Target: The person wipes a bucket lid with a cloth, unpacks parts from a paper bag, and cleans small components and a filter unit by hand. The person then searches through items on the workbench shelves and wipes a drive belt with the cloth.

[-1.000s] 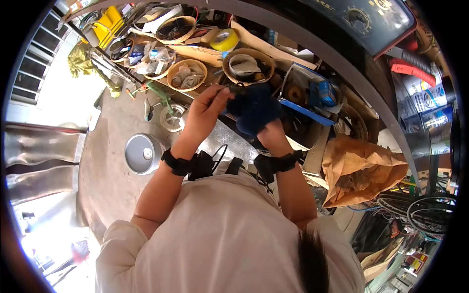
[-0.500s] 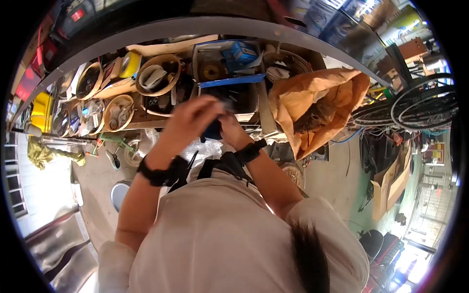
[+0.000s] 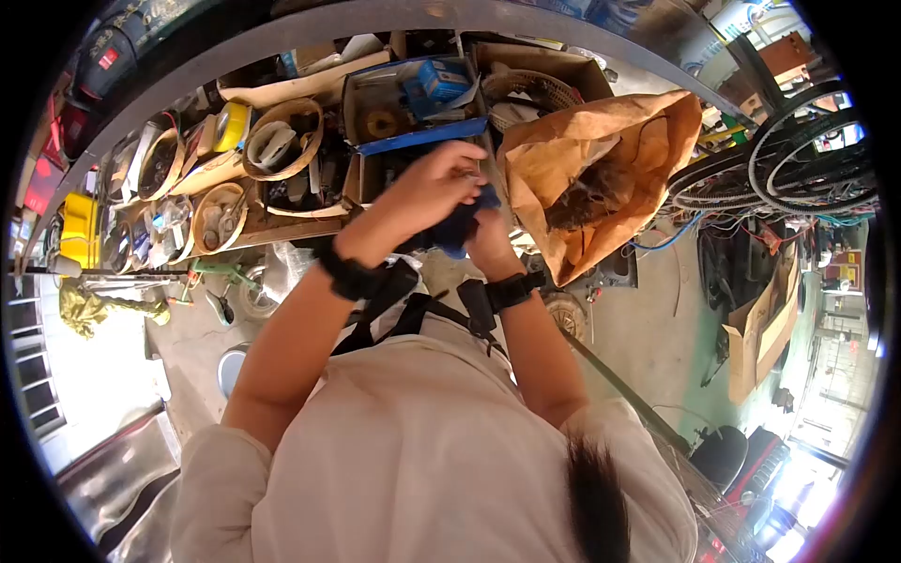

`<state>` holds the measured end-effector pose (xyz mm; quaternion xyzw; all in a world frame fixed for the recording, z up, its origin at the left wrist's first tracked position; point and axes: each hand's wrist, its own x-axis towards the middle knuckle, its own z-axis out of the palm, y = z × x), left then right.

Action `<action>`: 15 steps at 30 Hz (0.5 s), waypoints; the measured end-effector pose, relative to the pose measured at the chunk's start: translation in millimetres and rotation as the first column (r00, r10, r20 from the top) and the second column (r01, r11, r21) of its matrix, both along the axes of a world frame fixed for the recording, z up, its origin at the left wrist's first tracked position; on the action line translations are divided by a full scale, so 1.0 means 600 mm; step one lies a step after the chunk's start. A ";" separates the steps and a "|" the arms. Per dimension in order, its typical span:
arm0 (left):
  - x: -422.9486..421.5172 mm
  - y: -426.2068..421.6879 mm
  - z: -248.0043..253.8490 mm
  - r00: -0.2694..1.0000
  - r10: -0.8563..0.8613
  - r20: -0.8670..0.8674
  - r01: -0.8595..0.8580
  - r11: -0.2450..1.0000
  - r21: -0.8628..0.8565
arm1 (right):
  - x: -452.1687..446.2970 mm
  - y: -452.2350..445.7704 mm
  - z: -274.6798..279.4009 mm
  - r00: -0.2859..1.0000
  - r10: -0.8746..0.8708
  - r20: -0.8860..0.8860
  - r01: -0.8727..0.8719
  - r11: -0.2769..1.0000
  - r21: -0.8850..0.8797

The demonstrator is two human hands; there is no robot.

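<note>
A dark blue cloth [image 3: 458,223] is bunched between my hands, in front of the shelf. My right hand [image 3: 492,242] is closed around the cloth's right side. Just above and to the left is my left hand [image 3: 434,192], its fingers curled together near the top of the cloth. Something small and greyish shows at those fingertips, too blurred to name. Behind the hands stands a blue-edged box [image 3: 413,141] that holds small packages and a yellowish roll. A crumpled brown paper bag [image 3: 554,220] gapes beside my right hand.
Round baskets [image 3: 282,139] and cartons of small parts line the shelf to the left. A metal shelf beam [image 3: 357,28] crosses above. Coiled black cables [image 3: 798,178] hang at the right, over an opened cardboard box [image 3: 758,328].
Both hands have moved right with the blue cloth, toward the paper bag. More of the cloth shows now. The view has also shifted, with the shelf sitting higher and further left.
</note>
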<state>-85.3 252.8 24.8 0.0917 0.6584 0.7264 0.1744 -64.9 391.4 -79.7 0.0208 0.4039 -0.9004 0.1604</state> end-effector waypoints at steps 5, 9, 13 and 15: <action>0.053 -0.132 -0.016 0.960 0.268 -0.085 -0.271 0.962 -0.026 | -0.019 0.009 -0.009 0.741 0.346 -0.575 0.181 0.722 0.668; 0.101 -0.161 -0.029 0.888 0.457 -0.043 -0.457 0.889 0.008 | -0.020 -0.045 0.011 0.841 0.361 -0.403 -0.179 0.889 0.422; 0.123 -0.178 -0.042 0.837 0.544 -0.055 -0.547 0.834 -0.070 | -0.011 -0.102 0.048 0.883 0.407 -0.234 -0.371 0.910 0.183; 0.134 -0.174 -0.034 0.823 0.557 -0.110 -0.567 0.808 -0.158 | -0.003 -0.125 0.060 0.925 0.380 0.002 -0.378 0.918 0.120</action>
